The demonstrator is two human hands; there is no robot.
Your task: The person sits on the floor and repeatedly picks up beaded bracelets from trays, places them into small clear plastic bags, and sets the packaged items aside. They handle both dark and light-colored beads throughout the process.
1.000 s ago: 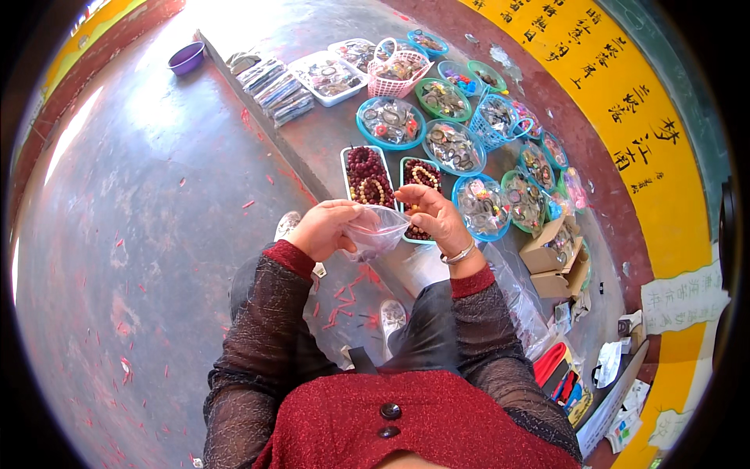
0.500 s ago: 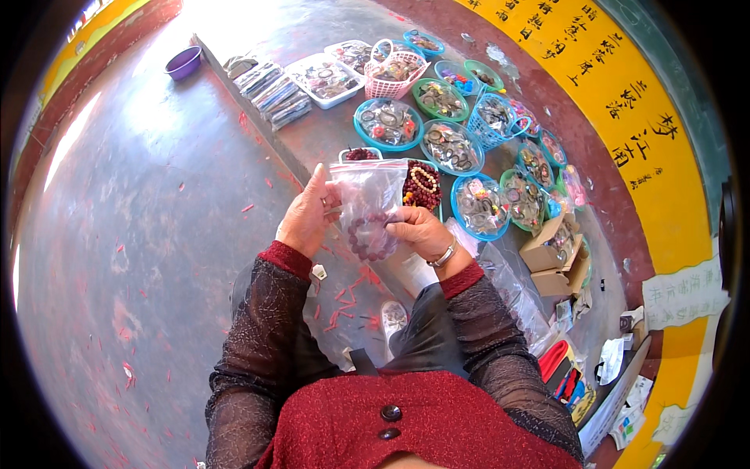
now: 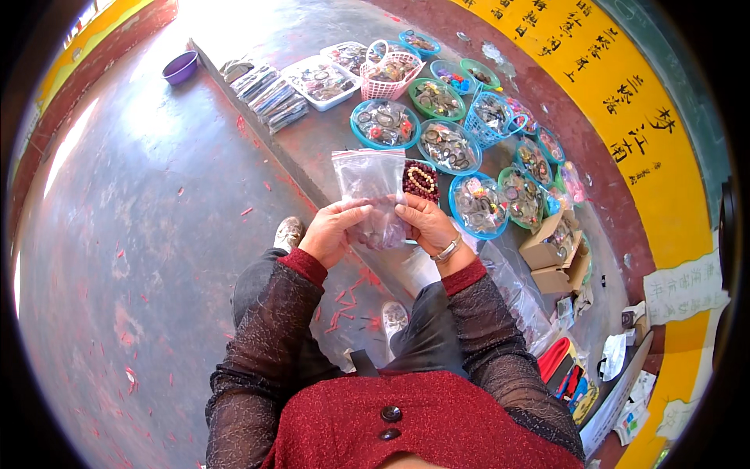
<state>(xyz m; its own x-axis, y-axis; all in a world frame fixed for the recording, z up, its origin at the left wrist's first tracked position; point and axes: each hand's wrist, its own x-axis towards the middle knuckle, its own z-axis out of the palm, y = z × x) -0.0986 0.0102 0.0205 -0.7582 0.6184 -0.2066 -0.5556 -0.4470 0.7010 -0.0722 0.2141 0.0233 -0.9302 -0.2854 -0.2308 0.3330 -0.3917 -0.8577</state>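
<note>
Both my hands hold a small clear plastic bag (image 3: 372, 187) upright in front of me. My left hand (image 3: 332, 230) pinches its lower left edge, and my right hand (image 3: 426, 225), with a metal bracelet at the wrist, grips its lower right edge. Something small and dark sits at the bottom of the bag between my fingers. Just behind the bag, a tray of dark red bead bracelets (image 3: 422, 180) lies on the low ledge.
Several round blue and green bowls (image 3: 384, 125) and baskets of beads and trinkets cover the ledge (image 3: 312, 148). A pink basket (image 3: 391, 70), a white tray (image 3: 320, 80), cardboard boxes (image 3: 551, 254), a purple bowl (image 3: 180, 67) and a yellow wall (image 3: 625, 133) surround them. My shoes (image 3: 289, 233) rest on the stained floor.
The bag went from crumpled between my hands to raised and spread flat; now it is held slightly lower and closer, with both hands gripping its bottom corners.
</note>
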